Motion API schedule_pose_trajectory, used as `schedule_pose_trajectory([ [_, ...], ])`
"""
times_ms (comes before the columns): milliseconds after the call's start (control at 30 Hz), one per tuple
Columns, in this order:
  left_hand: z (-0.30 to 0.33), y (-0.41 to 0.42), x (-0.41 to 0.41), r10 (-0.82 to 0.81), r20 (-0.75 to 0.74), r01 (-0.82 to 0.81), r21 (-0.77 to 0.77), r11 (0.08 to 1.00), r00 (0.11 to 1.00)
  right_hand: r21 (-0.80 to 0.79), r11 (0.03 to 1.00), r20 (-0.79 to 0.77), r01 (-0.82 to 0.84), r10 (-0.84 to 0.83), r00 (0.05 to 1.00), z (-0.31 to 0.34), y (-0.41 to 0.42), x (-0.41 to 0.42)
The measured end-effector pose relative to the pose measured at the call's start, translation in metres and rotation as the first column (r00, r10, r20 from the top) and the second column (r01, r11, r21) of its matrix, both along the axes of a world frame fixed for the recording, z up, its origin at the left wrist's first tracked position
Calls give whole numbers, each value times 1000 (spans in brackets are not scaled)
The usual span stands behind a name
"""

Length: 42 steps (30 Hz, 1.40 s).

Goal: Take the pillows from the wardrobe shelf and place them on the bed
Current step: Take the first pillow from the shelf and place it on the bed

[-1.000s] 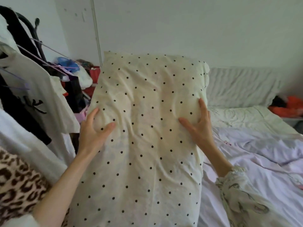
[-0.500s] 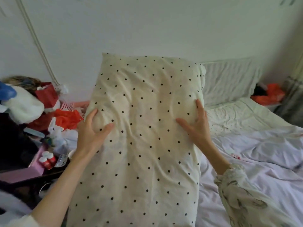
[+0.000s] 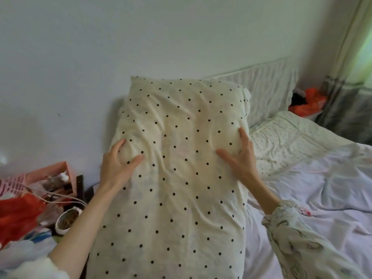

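Two hands grip one pillow, a cream, wrinkled, oblong cushion scattered with small black dots, held upright in front of the person and filling the middle of the view from about 12 o'clock down to 6 o'clock. The left hand clasps its left edge at about 9 o'clock, thumb pressed into the front and fingers curled round the side; the right hand clamps the right edge at about 3 o'clock in the same way, its forearm ending in one loose, printed sleeve. The bed lies at 3 to 5 o'clock under pale lilac, rumpled bedding, and the pillow hangs over the bed's left margin, not yet laid down. Two more soft pieces lie at the head of the bed, at about 2 o'clock: one flat dotted pillow and, propped against the wall behind it, one ribbed white cushion. One red heap sits in the far corner. At 8 o'clock stands a cluttered side surface with one pink box, one red bag and one round bowl of something brown. Compared with half a second ago, the view has swung to the right: the clutter has slid toward the left edge, more plain wall shows above, and a strip of green-lit curtain has come in at 1 o'clock, while the clasp on the pillow is unchanged.
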State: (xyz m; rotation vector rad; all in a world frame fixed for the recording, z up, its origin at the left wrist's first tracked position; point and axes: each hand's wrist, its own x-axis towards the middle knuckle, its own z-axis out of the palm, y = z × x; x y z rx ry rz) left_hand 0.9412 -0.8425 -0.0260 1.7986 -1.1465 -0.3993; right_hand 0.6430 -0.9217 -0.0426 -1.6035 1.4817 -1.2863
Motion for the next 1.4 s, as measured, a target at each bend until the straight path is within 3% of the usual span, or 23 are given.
schedule_pose_trajectory([
  [333, -27, -193, 13, -211, -34, 213, 83, 973, 977, 115, 973, -23, 199, -197, 980, -33, -124, -2],
  [567, -68, -338, 6, -420, -75, 426, 169, 889, 905, 216, 900, -86, 379, -369, 925, -85, -208, -8],
  [767, -134, -480, 13, -564, -89, 557, 346, 755, 821, 353, 779, -138, 518, -504, 853, -146, -293, 14],
  [1000, -211, -562, 0, -711, -152, 684, 467, 560, 686, 543, 627, -198, 558, -550, 811, -213, -327, 23],
  [1267, -306, -628, -40, -772, -96, 657, 598, 460, 628, 573, 472, -234, 670, -690, 685, -314, -361, 13],
  [1400, -359, -638, -40, -832, -129, 597, 755, 270, 539, 700, 375, -282, 608, -638, 717, -363, -361, 7],
])
